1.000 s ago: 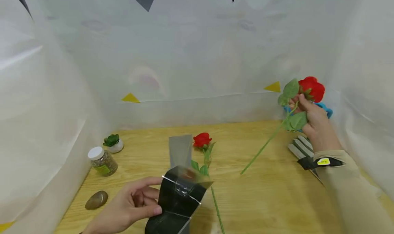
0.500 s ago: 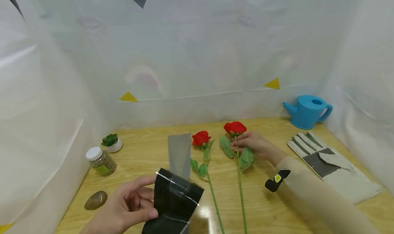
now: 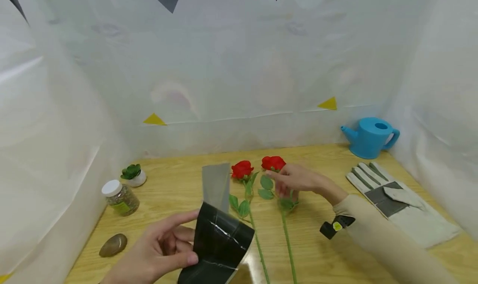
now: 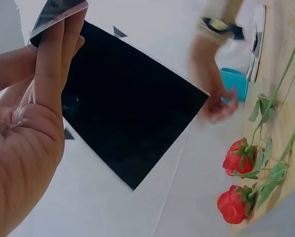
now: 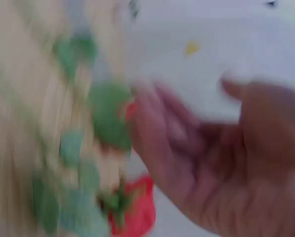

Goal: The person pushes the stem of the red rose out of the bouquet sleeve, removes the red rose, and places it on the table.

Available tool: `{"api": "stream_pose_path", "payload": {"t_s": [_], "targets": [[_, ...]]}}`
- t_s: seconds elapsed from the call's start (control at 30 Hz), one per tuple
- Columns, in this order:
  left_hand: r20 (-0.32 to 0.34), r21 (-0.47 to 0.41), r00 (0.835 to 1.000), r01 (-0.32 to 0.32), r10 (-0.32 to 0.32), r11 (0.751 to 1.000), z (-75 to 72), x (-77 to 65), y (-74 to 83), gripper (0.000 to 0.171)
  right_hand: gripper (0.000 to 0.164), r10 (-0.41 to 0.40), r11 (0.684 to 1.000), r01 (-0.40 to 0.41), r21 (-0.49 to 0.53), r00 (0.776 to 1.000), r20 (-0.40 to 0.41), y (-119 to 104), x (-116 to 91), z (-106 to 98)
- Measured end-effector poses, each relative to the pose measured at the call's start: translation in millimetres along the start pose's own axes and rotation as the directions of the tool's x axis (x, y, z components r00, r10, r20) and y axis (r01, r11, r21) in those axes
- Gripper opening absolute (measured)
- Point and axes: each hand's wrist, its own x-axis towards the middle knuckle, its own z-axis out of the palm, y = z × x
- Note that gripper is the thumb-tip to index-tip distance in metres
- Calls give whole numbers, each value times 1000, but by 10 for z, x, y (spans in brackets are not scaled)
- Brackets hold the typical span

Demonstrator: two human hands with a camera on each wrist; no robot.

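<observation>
My left hand point(image 3: 157, 248) pinches a glossy black sheet point(image 3: 220, 242) with thin pale lines, its upper end curling over to the right. The left wrist view shows the sheet's flat dark face point(image 4: 132, 103). Two red roses with green stems lie side by side on the table: the left rose point(image 3: 242, 169) and the right rose point(image 3: 271, 162). My right hand point(image 3: 298, 179) hovers above the right rose's leaves, holding nothing. In the blurred right wrist view, that hand's thumb stands away from its loosely bent fingers. A grey strip point(image 3: 215, 184) lies behind the black sheet.
At left stand a small potted succulent point(image 3: 133, 175) and a white-lidded jar point(image 3: 121, 197), with a brown stone point(image 3: 113, 245) nearer me. A blue watering can point(image 3: 370, 138) is at the back right, and a work glove point(image 3: 399, 201) lies before it. White sheeting point(image 3: 239, 68) encloses the table.
My right hand has brought the second rose from the right side, laid it beside the first and let go of it. The left hand still holds the black sheet.
</observation>
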Motion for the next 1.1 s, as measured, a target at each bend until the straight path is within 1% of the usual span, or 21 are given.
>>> {"api": "stream_pose_path", "payload": {"t_s": [0.03,0.07,0.1,0.13,0.17,0.2,0.27,0.33,0.37,0.43,0.5,0.53,0.6,0.63,0.7,0.73,0.8,0.87,0.93,1.0,1.1], "targets": [[-2,28,1000,1,-1,1000,-1,22,-4,67,69,-40,991,18,132,985,166,-120,-63,36],[-1,46,1000,-4,4,999,-2,48,-8,68,77,-100,962,11,272,944,315,-227,-124,77],[8,64,1000,-26,25,998,-4,82,-19,68,82,-159,913,-33,406,889,430,-319,-181,117],[5,74,1000,-25,25,997,3,112,-21,69,86,-232,856,-65,513,838,494,-398,-229,163],[9,78,999,-34,33,996,12,144,-28,69,87,-299,791,-95,605,802,517,-465,-267,207],[15,78,999,-44,43,996,25,177,-39,69,87,-359,721,-113,684,784,507,-518,-297,243],[33,69,997,-75,72,995,58,244,-77,69,80,-437,583,-106,805,795,421,-592,-344,294],[29,101,996,-88,85,991,106,294,-116,67,70,-460,480,-69,875,829,318,-645,-373,319],[26,126,995,-101,98,987,131,319,-139,65,64,-464,446,-45,894,843,274,-665,-384,324],[7,182,993,-119,120,976,187,375,-186,60,52,-451,424,20,906,872,192,-711,-411,321],[-20,203,994,-100,107,974,261,452,-227,52,42,-418,432,92,897,902,110,-765,-442,303],[-24,201,995,-94,100,975,299,500,-257,49,37,-393,451,137,882,918,58,-796,-462,285],[-36,185,996,-78,86,980,388,616,-341,46,30,-329,522,240,818,942,-66,-848,-500,222],[-50,159,997,-47,56,986,438,674,-390,44,29,-296,564,289,773,945,-137,-868,-508,177],[-79,84,997,31,-24,996,538,798,-522,45,32,-235,652,366,664,930,-282,-878,-505,53],[-100,57,993,68,-62,996,589,860,-601,42,34,-217,694,394,602,913,-347,-855,-493,-25],[-157,1,973,171,-169,985,698,983,-764,27,39,-187,749,422,511,874,-448,-756,-454,-196],[-149,-105,955,243,-257,964,797,1099,-928,20,42,-152,795,412,445,846,-512,-600,-411,-355],[-123,-164,945,281,-302,946,889,1194,-1074,14,46,-103,847,357,393,837,-538,-404,-390,-481],[-88,-193,939,313,-334,930,975,1269,-1194,18,48,-48,907,263,329,841,-540,-196,-397,-567],[-101,-118,916,375,-387,919,1106,1352,-1320,6,49,23,965,115,237,861,-508,86,-449,-652]]}}
